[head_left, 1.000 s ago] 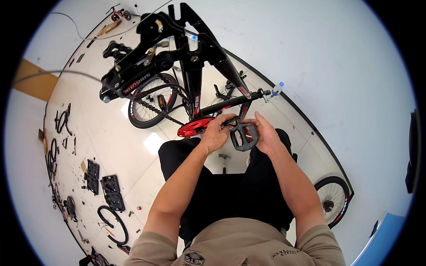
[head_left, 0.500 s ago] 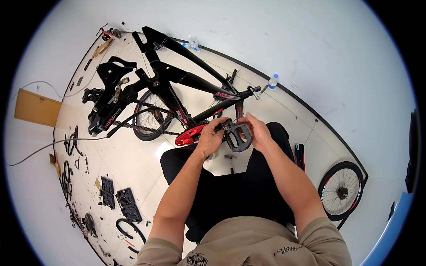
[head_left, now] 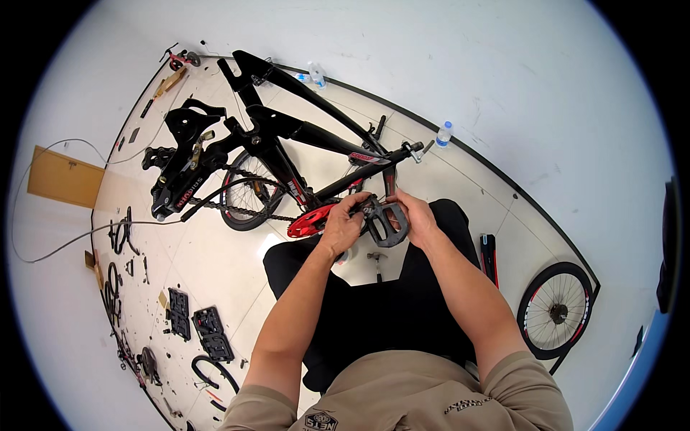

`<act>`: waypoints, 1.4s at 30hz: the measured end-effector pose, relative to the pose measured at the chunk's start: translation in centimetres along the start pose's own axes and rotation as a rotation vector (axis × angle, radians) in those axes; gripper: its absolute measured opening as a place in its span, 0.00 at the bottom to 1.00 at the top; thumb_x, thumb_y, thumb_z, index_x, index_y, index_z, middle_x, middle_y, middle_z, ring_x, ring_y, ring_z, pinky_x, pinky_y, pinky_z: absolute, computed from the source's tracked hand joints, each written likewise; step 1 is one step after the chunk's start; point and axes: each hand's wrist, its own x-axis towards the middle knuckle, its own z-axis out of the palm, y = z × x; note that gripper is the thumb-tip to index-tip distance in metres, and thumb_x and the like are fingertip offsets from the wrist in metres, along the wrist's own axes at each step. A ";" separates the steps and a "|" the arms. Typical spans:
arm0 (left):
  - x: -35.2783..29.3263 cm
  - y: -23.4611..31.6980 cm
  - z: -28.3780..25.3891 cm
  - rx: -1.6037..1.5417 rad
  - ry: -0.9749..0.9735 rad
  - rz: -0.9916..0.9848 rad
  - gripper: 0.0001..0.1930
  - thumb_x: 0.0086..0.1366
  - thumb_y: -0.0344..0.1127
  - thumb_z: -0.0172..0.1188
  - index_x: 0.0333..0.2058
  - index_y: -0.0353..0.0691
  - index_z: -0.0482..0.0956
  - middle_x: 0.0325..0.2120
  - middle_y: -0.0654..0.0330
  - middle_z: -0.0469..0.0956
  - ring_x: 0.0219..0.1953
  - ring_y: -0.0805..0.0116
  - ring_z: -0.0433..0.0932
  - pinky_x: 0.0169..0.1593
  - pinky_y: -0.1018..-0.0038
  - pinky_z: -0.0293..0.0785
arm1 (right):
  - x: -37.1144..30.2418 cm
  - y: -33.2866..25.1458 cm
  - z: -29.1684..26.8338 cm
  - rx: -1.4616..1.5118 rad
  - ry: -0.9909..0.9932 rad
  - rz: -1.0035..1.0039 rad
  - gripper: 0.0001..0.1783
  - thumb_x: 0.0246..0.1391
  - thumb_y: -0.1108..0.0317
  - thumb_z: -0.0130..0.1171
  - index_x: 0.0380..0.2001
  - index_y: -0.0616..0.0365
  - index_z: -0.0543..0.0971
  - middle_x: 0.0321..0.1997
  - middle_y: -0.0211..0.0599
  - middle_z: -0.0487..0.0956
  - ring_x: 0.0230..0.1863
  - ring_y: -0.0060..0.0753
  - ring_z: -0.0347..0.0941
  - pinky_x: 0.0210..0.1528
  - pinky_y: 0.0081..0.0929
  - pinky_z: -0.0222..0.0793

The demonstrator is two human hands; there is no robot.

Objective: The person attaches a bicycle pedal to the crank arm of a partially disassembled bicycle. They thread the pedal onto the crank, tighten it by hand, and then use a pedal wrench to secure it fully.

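Note:
A black bicycle frame (head_left: 302, 133) stands upside down in front of me, with a red chainring (head_left: 310, 222) and a chain at its middle. A black pedal (head_left: 389, 224) sits between my hands, above my lap. My left hand (head_left: 343, 227) is closed at the pedal's inner end, by the crank; its fingertips pinch there, and the exact part is partly hidden. Round the pedal's outer right side my right hand (head_left: 418, 217) is closed, its thumb side against the pedal's edge.
On the floor below lies a hammer (head_left: 376, 264). A loose wheel (head_left: 555, 310) rests at the right near the wall. Two black tool cases (head_left: 213, 335) lie open at the lower left among scattered parts. A water bottle (head_left: 445, 134) stands by the far wall.
My right hand's fingers have come down and closed in on the pedal's side. My left hand stays at the pedal's inner end. The whole view has shifted slightly.

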 end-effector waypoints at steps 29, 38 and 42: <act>-0.1 0.1 0.4 0.118 0.009 0.058 0.24 0.62 0.20 0.53 0.58 0.34 0.75 0.51 0.52 0.80 0.54 0.63 0.78 0.61 0.71 0.70 | 0.2 -3.0 3.5 -0.856 0.072 -0.121 0.17 0.50 0.61 0.64 0.32 0.68 0.83 0.26 0.37 0.81 0.25 0.31 0.76 0.29 0.32 0.71; -0.5 0.5 0.4 0.131 0.028 0.073 0.24 0.61 0.20 0.51 0.58 0.34 0.75 0.51 0.49 0.80 0.53 0.58 0.79 0.60 0.70 0.71 | 0.1 -3.1 4.2 -0.771 0.080 -0.110 0.12 0.47 0.67 0.69 0.28 0.69 0.84 0.26 0.39 0.82 0.25 0.34 0.75 0.31 0.34 0.71; -0.4 0.8 0.5 0.068 0.024 0.053 0.24 0.61 0.18 0.50 0.56 0.33 0.76 0.51 0.47 0.79 0.54 0.54 0.79 0.60 0.68 0.71 | 0.6 -3.4 3.7 -0.707 0.034 -0.045 0.10 0.50 0.68 0.69 0.29 0.67 0.84 0.29 0.35 0.82 0.28 0.27 0.74 0.30 0.28 0.68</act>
